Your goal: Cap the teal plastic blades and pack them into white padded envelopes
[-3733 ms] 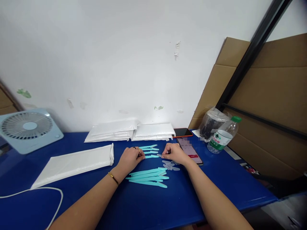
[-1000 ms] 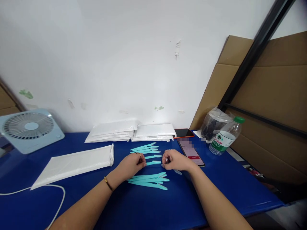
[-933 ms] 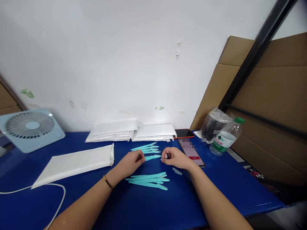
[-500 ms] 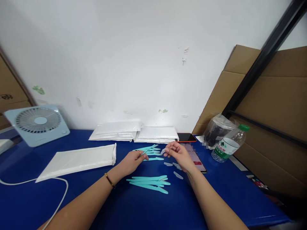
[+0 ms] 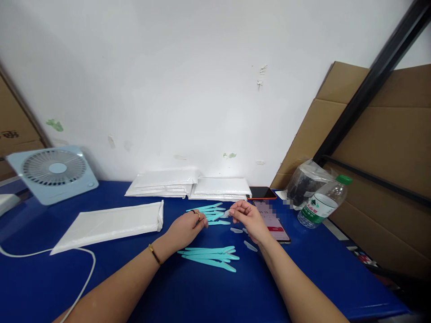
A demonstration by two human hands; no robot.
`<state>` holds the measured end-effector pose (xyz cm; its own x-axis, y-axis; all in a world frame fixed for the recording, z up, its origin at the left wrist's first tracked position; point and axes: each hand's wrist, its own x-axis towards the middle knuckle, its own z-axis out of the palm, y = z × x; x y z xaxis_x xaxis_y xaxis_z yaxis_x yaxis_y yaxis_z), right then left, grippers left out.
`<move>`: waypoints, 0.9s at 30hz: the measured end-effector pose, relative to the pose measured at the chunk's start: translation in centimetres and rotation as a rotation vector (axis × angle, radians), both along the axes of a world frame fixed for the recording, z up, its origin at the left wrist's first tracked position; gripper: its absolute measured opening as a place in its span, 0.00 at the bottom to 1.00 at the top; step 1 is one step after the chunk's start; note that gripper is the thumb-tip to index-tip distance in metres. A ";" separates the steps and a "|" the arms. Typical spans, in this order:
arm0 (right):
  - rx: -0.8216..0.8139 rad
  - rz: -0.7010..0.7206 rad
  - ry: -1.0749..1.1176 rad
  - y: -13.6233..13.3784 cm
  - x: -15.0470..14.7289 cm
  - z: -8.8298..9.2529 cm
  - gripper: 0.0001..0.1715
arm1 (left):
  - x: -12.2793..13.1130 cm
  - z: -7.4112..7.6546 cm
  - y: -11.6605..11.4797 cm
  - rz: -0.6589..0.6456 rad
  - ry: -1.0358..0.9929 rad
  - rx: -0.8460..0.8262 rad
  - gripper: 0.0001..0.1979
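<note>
My left hand (image 5: 187,227) pinches one end of a thin teal plastic stick (image 5: 215,216) just above the blue table (image 5: 235,296). My right hand (image 5: 248,217) is closed, pinching a small clear cap (image 5: 226,212) at the stick's other end. Behind the hands lies a row of teal sticks (image 5: 208,208). A second bundle of teal sticks (image 5: 209,256) lies nearer me. Loose clear caps (image 5: 250,245) lie by my right wrist.
White padded envelopes (image 5: 191,185) are stacked at the wall, another (image 5: 111,223) lies at left. Two phones (image 5: 273,220) sit right of my hand, then a water bottle (image 5: 321,204) and a bagged dark object (image 5: 303,183). A fan (image 5: 54,171) and white cable (image 5: 81,287) are left. Cardboard (image 5: 380,148) leans right.
My left hand laid a stick in the far row and picked up another. My right hand took a clear cap from the table and brought it to the stick's tip. The camera tilted slightly.
</note>
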<state>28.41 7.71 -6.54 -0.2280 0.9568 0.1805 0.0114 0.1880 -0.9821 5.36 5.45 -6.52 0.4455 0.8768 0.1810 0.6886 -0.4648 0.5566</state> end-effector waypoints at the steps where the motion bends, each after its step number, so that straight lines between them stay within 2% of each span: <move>1: 0.004 0.002 -0.007 -0.1 -0.1 0.0 0.14 | 0.0 0.0 0.0 0.001 0.003 0.006 0.17; 10: -0.019 0.060 -0.052 -0.2 -0.8 -0.4 0.15 | 0.1 0.2 -0.1 0.005 0.023 0.002 0.18; 16: 0.023 0.002 -0.001 0.0 0.2 0.2 0.13 | -0.2 0.1 0.0 0.027 0.000 -0.002 0.17; 21: -0.002 0.025 -0.018 -0.1 -0.4 -0.4 0.15 | 0.0 0.2 -0.2 0.013 0.022 0.005 0.17; 24: -0.015 0.063 -0.082 -0.1 -1.1 -0.8 0.17 | 0.2 -0.1 -0.1 0.004 0.057 0.025 0.18; 27: 0.044 0.043 -0.303 0.1 -0.6 -0.7 0.16 | 0.1 -0.7 0.5 0.036 0.129 0.074 0.19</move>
<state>27.78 7.81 -7.21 -0.3180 0.9378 0.1394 0.2934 0.2371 -0.9261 5.44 5.96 -7.23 0.4375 0.8792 0.1886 0.7694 -0.4746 0.4276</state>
